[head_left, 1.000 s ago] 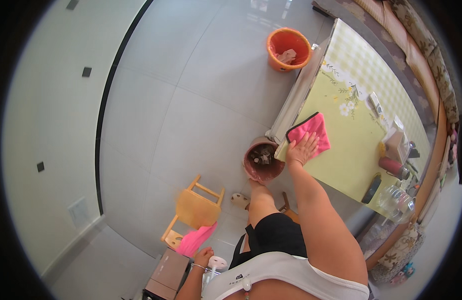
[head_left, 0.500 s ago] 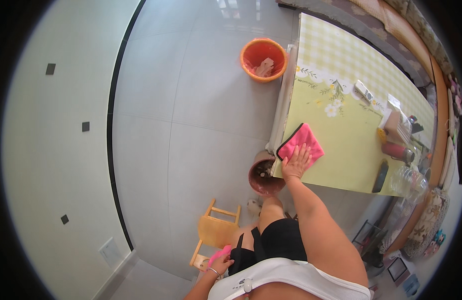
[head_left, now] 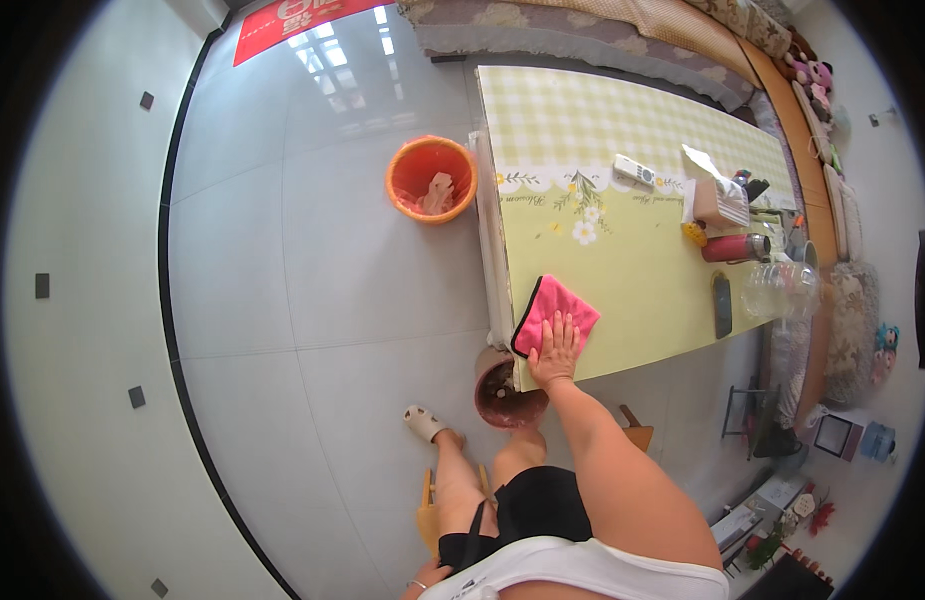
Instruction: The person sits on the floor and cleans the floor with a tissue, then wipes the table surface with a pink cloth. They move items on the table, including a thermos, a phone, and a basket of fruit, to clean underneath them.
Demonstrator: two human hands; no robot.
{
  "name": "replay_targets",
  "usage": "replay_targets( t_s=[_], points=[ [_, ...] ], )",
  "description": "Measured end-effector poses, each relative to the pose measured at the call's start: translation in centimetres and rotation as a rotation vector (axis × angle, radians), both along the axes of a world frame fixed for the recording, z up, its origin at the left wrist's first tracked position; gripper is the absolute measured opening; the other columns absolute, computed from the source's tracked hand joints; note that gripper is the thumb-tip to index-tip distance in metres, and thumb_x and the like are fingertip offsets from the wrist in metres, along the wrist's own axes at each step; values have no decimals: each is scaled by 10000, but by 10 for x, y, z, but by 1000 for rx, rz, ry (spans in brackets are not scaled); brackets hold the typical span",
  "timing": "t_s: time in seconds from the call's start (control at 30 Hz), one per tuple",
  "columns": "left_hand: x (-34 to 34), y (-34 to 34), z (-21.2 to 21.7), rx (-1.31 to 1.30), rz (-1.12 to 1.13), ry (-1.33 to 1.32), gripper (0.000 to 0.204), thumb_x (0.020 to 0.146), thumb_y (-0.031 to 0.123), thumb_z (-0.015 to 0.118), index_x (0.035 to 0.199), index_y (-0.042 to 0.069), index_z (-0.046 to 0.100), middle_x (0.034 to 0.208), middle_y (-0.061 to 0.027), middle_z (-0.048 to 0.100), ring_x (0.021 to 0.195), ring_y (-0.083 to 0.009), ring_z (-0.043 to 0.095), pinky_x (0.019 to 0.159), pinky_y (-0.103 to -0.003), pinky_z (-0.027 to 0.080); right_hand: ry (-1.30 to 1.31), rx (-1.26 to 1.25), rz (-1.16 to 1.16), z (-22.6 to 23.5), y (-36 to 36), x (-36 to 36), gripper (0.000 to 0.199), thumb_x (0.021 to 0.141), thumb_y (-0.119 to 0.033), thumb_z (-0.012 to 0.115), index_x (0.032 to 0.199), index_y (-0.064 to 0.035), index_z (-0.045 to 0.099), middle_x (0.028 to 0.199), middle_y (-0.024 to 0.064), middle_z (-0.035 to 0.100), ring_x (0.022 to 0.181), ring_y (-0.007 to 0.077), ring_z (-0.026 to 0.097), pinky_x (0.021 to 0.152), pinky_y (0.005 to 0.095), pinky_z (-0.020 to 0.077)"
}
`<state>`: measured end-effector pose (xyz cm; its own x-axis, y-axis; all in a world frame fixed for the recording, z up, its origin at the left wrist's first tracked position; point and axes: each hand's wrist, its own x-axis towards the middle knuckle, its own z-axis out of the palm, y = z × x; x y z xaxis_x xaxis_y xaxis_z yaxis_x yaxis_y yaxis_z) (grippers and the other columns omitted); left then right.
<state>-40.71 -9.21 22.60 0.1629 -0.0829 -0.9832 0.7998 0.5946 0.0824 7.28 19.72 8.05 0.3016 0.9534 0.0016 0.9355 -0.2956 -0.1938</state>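
My right hand (head_left: 555, 352) lies flat with its fingers spread on a pink cloth (head_left: 569, 303) with a dark edge. That cloth rests at the near left corner of the table, on its green patterned tablecloth (head_left: 642, 290). Down at the lower edge, my left hand (head_left: 430, 574) is beside my black shorts, a bracelet at its wrist. Its fingers are mostly hidden, and whatever they may hold does not show.
Beside the table stand an orange bin (head_left: 391, 190) and a dark red bin (head_left: 512, 412). The tabletop holds a white remote (head_left: 634, 170), a tissue box (head_left: 720, 205), a red flask (head_left: 732, 248), a black phone (head_left: 721, 305) and a clear plastic jug (head_left: 777, 290). A wooden chair (head_left: 428, 520) is by my leg.
My view has shifted, and a foot in a light clog now shows on the floor. The pink cloth seen earlier at my left hand is out of sight. My right hand stays flat on its cloth.
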Motion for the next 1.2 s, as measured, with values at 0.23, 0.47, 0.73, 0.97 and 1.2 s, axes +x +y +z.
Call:
replay_targets(
  t_s=[0.23, 0.47, 0.73, 0.97, 1.2],
  points=[
    [-78, 6, -1, -3, -35, 90, 548, 921, 358, 618, 1351, 23, 559, 1273, -176, 616, 1219, -283, 562, 1052, -375, 418, -20, -21, -23, -1, -3, -1, 789, 753, -331, 665, 1456, -103, 389, 1611, 165, 244, 1504, 385, 164, 1212, 538, 99],
    [-91, 66, 13, 45, -111, 125, 586, 956, 425, 564, 1406, 53, 512, 1393, -172, 532, 1323, -304, 470, 1124, -403, 340, -5, -18, -11, 1, -1, -1, 792, 748, -337, 664, 1454, -103, 392, 1610, 166, 245, 1503, 382, 173, 1210, 548, 98],
    [-105, 196, 41, 82, -218, 72, 619, 988, 457, 523, 1461, 63, 458, 1517, -150, 440, 1424, -291, 379, 1193, -399, 270, 37, -43, -37, 2, 6, 2, 824, 703, -293, 690, 1438, -92, 377, 1596, 186, 258, 1496, 399, 181, 1208, 561, 107],
    [-147, 303, 29, 179, -36, 155, 450, 947, 255, 618, 1333, 27, 576, 1230, -149, 632, 1186, -265, 583, 1047, -380, 433, 9, -73, -285, 17, 61, -1, 762, 758, -338, 696, 1431, -123, 413, 1593, 141, 288, 1493, 363, 211, 1208, 550, 136],
    [-94, 417, 66, 234, -150, 278, 540, 920, 411, 638, 1287, 15, 616, 1127, -206, 702, 1049, -309, 675, 930, -381, 513, 124, 0, -335, 15, 257, 56, 732, 801, -299, 698, 1443, -99, 408, 1590, 120, 306, 1489, 337, 233, 1206, 526, 176]
  ],
)
